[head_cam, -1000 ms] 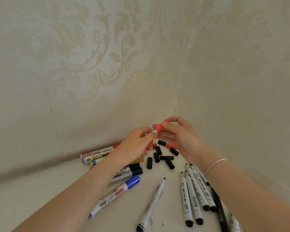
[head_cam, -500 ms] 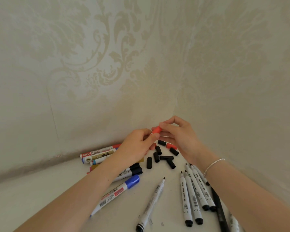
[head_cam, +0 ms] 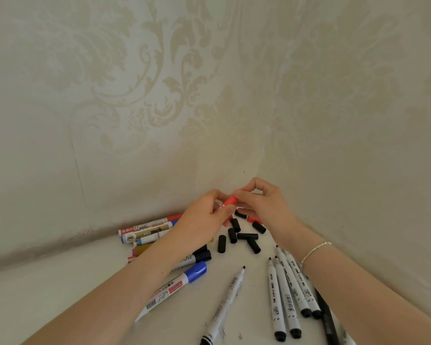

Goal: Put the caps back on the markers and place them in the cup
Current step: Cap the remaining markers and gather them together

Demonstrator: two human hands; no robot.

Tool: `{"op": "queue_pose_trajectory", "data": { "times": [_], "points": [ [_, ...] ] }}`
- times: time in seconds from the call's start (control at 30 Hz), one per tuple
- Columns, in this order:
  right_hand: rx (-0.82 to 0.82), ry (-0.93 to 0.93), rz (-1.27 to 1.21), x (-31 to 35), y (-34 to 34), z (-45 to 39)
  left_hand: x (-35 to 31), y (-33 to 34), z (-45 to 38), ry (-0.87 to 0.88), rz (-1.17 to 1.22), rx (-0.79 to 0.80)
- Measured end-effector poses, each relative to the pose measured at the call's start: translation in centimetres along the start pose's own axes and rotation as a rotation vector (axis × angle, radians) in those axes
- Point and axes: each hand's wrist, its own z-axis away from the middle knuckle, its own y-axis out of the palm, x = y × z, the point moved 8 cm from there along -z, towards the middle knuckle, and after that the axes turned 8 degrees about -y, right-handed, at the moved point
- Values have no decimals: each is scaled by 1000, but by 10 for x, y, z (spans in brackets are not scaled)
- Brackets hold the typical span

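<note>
My left hand (head_cam: 204,217) grips the white barrel of a red marker, most of it hidden in the palm. My right hand (head_cam: 264,205) pinches the red cap (head_cam: 230,200) sitting on that marker's end. Both hands hover above several loose black caps (head_cam: 237,236) and one red cap (head_cam: 253,218) on the white table (head_cam: 47,295). Several uncapped white markers (head_cam: 288,295) lie at the lower right, and one more (head_cam: 225,305) lies apart in the middle. No cup is in view.
Capped markers are piled at the left against the wall (head_cam: 144,231). A blue-capped marker (head_cam: 174,287) and a black-capped one (head_cam: 197,257) lie under my left forearm. Patterned walls meet in a corner right behind the hands. A black pen (head_cam: 327,319) lies at the right edge.
The red cap has been pushed further onto the marker, so the hands have come closer together. Everything on the table lies as before.
</note>
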Motion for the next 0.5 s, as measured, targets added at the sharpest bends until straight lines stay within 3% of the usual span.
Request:
{"op": "queue_pose_trajectory", "data": {
  "times": [0.2, 0.33, 0.5],
  "points": [
    [50, 2, 84, 0, -1, -7, -7, -3, 4, 62, -102, -25],
    [65, 25, 12, -1, -3, -18, -13, -11, 2, 78, -163, -79],
    [223, 144, -94, -19, 3, -14, -4, -10, 2, 29, -259, -13]
  ]
}}
